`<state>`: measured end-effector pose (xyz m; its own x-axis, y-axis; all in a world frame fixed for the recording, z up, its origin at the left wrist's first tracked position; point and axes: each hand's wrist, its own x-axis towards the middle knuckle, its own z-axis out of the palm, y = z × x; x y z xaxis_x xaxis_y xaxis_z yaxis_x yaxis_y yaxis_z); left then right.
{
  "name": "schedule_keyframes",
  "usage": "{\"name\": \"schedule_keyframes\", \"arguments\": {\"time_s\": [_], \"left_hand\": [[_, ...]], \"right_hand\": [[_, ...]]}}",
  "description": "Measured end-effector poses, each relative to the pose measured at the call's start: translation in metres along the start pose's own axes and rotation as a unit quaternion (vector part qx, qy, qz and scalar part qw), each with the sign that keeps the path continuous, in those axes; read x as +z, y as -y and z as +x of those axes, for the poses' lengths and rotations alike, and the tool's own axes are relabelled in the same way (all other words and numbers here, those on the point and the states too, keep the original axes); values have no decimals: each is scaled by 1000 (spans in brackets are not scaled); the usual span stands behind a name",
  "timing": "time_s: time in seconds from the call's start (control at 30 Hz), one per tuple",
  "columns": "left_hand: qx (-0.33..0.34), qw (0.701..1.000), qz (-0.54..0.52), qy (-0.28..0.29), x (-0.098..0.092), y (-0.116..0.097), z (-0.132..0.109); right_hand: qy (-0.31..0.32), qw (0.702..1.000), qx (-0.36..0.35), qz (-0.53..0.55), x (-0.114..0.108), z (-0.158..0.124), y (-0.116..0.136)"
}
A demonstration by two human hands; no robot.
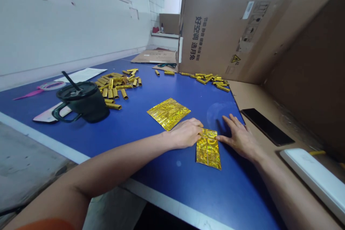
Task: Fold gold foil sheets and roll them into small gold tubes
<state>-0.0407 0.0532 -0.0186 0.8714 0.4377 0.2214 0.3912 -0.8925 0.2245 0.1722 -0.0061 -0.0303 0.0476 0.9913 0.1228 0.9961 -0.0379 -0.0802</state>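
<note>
A folded piece of shiny gold foil paper (208, 152) lies on the blue table in front of me, with creases across it. My left hand (187, 132) has its fingers curled together on the upper left edge of this piece. At the opposite edge my right hand (239, 136) rests with fingers spread and its thumb tip at the upper right side. A flat gold foil sheet (169, 113) lies beyond my left hand, turned cornerwise. My left fingertips are partly hidden from view.
Gold folded tubes (115, 84) are heaped at the left rear, and more gold tubes (208, 79) lie by the large cardboard box (221, 28). A dark lidded mug (86, 102) with a straw stands at left. A black phone (266, 125) and a white device (315, 179) lie at right.
</note>
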Motion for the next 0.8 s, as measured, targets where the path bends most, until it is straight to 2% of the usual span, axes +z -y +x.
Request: {"name": "schedule_keyframes", "arguments": {"time_s": [0.13, 0.27, 0.4, 0.5, 0.67, 0.8], "left_hand": [[14, 1000, 10, 19, 4, 0, 0], [40, 997, 59, 21, 6, 2, -1], [55, 993, 99, 23, 6, 2, -2], [71, 990, 118, 4, 5, 1, -2], [101, 988, 109, 48, 1, -1, -3], [78, 988, 114, 64, -3, -2, -5]], "right_hand": [[-14, 997, -72, -2, -1, -3, 9], [32, 991, -133, -2, -5, -5, 14], [74, 989, -130, -22, -11, -6, 16], [76, 990, -118, -33, -15, -8, 19], [43, 988, -144, -45, -18, -14, 29], [59, 984, -164, -29, -17, -16, 33]]}}
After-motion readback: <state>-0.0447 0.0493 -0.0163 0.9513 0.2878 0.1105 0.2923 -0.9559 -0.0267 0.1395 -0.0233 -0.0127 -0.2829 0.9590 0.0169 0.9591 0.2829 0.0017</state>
